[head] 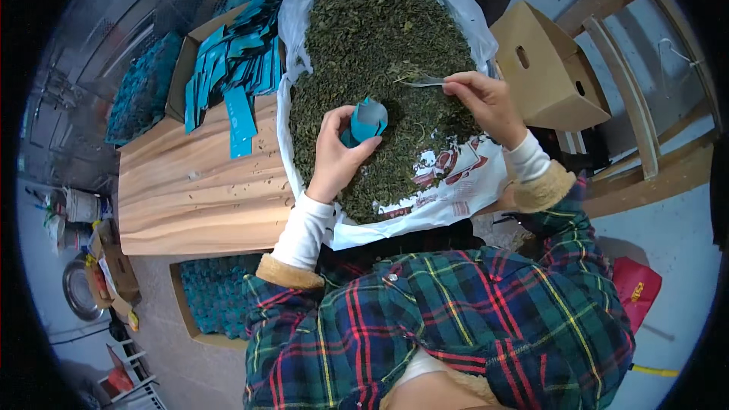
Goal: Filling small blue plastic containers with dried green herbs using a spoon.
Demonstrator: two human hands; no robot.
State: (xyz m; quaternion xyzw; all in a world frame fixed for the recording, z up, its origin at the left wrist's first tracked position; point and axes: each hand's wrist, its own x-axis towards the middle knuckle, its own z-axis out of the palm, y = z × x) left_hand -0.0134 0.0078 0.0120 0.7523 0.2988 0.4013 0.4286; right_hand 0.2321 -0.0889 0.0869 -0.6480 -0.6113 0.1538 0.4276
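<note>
My left hand (337, 151) holds a small teal packet (369, 119), its mouth spread apart and facing up, over a heap of dried green leaves (387, 23). Between the thumb and fingers of my right hand (484, 102) is the handle of a clear plastic spoon (424, 82); its tip lies low over the leaves, right of the packet. Leaf bits show around the tip, but how many rest on it I cannot tell. The leaves lie on a white plastic sack (364, 234) with red print. Flat teal packets (242, 119) are piled in a carton to the left.
A wooden board (199, 193) with scattered leaf crumbs lies left of the sack. Filled-looking teal packets fill a carton (213, 296) below it, and more are bunched (145, 88) at the far left. An upright cardboard box (541, 68) and a wooden frame (626, 97) stand to the right.
</note>
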